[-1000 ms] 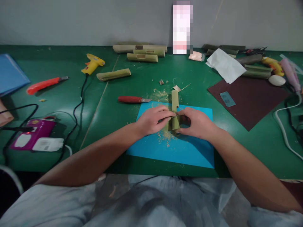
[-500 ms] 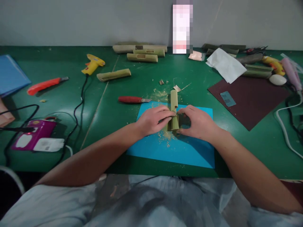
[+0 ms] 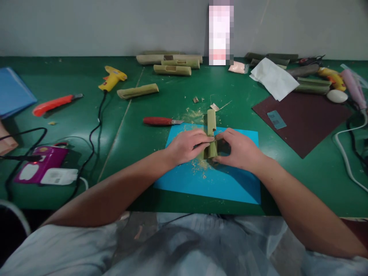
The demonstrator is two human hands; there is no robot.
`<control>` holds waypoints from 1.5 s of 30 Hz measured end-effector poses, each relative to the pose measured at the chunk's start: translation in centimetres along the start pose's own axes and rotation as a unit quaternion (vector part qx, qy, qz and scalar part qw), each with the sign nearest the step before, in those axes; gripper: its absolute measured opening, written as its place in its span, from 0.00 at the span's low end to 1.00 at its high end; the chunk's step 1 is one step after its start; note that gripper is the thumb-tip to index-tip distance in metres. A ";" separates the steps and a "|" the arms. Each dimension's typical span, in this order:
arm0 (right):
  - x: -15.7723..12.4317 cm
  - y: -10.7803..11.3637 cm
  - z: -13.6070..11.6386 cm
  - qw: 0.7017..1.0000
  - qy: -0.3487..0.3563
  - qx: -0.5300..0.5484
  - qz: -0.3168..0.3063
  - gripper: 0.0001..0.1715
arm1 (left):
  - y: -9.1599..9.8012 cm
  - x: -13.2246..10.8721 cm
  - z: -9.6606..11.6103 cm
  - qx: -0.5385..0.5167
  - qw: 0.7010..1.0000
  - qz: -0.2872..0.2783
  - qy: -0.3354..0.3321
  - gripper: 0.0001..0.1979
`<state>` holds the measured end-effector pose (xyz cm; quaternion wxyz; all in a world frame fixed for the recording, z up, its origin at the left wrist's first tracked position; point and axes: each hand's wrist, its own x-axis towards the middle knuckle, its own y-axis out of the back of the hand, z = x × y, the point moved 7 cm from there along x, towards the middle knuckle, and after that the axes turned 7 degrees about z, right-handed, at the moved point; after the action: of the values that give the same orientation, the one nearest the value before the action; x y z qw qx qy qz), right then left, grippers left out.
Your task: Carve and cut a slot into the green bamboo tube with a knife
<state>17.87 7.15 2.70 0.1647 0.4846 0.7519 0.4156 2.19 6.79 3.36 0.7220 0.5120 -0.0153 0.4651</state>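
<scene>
A notched bamboo tube [image 3: 211,119] lies lengthwise away from me over a blue sheet [image 3: 230,191], its far end past the sheet's edge. My left hand [image 3: 189,145] is closed, its fingertips pinched over the tube's cut-out. Something thin and dark shows between those fingers, too small to name. On the tube's right side my right hand [image 3: 240,150] grips the near half, with the thumb at the near end. Pale shavings [image 3: 201,165] are scattered beside the tube. A red-handled knife [image 3: 159,121] rests beyond my left hand.
Several bamboo pieces [image 3: 172,70] lie along the wall. To the left are a yellow glue gun [image 3: 113,78], an orange cutter [image 3: 54,105] and a purple power box [image 3: 47,163] with cables. A brown sheet [image 3: 304,126] and white paper [image 3: 274,79] are on the right.
My left fingertips have shifted slightly right across the tube's cut-out. My right hand keeps its grip, and the tube stays in place.
</scene>
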 end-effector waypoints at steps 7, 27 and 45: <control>0.1 -0.1 0.3 1.000 0.008 0.001 -0.004 0.22 | -0.6 0.0 0.4 0.001 0.998 -0.039 -0.042 0.14; 0.1 -0.3 0.2 1.000 0.018 0.017 -0.009 0.21 | -1.0 -0.1 0.5 0.034 0.996 -0.049 -0.071 0.14; 0.1 -0.5 -0.6 0.998 0.049 0.007 -0.032 0.20 | -1.3 -0.6 1.8 0.040 0.987 -0.092 -0.122 0.16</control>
<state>17.11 6.90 2.63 0.1372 0.4405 0.7770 0.4283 3.61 4.96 2.98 0.7337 0.5924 -0.0376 0.3308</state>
